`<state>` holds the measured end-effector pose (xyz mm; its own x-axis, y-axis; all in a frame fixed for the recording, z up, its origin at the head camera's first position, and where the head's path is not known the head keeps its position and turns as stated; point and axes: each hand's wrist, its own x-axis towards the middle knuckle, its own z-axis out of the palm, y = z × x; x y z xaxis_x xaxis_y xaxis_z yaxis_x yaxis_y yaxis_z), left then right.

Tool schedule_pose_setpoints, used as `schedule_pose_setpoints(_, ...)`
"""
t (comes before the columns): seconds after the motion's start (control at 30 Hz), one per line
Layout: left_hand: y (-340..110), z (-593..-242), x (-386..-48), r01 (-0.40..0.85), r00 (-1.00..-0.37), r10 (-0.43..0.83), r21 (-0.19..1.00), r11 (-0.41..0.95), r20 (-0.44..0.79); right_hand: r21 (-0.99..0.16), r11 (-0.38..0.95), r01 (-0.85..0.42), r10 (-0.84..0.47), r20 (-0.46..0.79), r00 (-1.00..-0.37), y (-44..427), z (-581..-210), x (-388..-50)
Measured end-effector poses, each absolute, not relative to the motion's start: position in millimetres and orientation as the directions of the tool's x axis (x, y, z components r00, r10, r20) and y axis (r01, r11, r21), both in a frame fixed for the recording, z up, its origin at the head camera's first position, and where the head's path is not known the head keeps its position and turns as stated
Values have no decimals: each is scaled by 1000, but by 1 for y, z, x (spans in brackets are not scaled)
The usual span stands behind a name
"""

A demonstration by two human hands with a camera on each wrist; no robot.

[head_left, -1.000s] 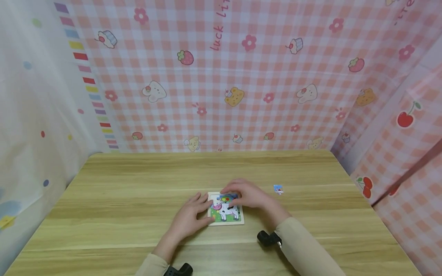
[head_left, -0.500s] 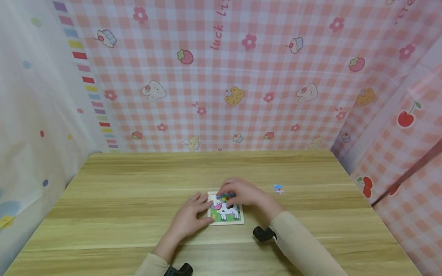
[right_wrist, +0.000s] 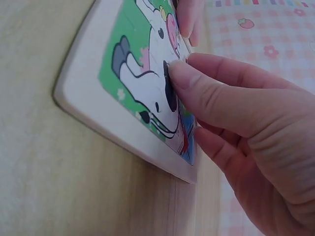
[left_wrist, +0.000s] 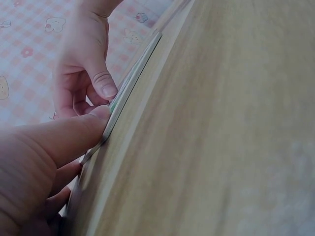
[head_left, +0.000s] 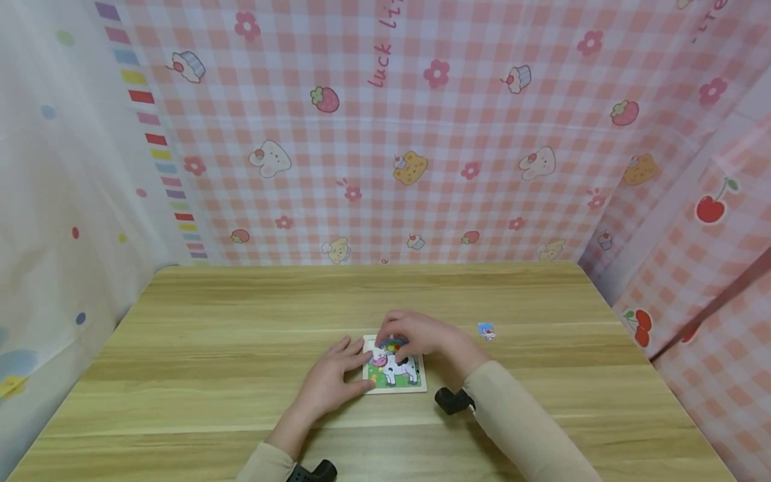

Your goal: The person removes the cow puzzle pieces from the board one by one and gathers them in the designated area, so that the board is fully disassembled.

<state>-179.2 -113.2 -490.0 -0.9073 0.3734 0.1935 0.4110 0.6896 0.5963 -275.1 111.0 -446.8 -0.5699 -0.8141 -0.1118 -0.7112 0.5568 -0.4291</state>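
A square wooden jigsaw puzzle (head_left: 394,391) with a cow picture lies flat on the table, its pale frame round the picture. My left hand (head_left: 328,381) rests at its left edge, fingers spread, thumb on the lower left corner. My right hand (head_left: 415,333) reaches over the upper right part. In the right wrist view, its straight thumb (right_wrist: 189,81) touches the cow's black patch and the other fingers reach towards the far edge. No lifted piece shows between them. Part of the picture's top is hidden by this hand. A loose blue puzzle piece (head_left: 486,331) lies to the right.
The wooden table (head_left: 241,308) runs back to a pink checked curtain (head_left: 361,134). A polka-dot cloth (head_left: 72,201) hangs at the left and another checked curtain (head_left: 717,281) at the right. Black wrist cameras (head_left: 452,400) sit by the sleeves.
My right hand has shifted slightly left over the top of the puzzle, its forearm with it. The left hand, the puzzle frame and the loose piece have stayed in place.
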Motion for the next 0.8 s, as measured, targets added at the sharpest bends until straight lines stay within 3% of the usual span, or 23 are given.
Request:
schedule_pose_setpoints(0.57, -114, -490, -180, 414, -905, 376, 606, 680, 197, -426, 547, -720, -816, -80, -572, 107, -449, -278)
schedule_pose_setpoints(0.8, -114, -491, -180, 415, -905, 378, 598, 686, 195, -455, 558, -694, -796, -60, -602, 107, -451, -277)
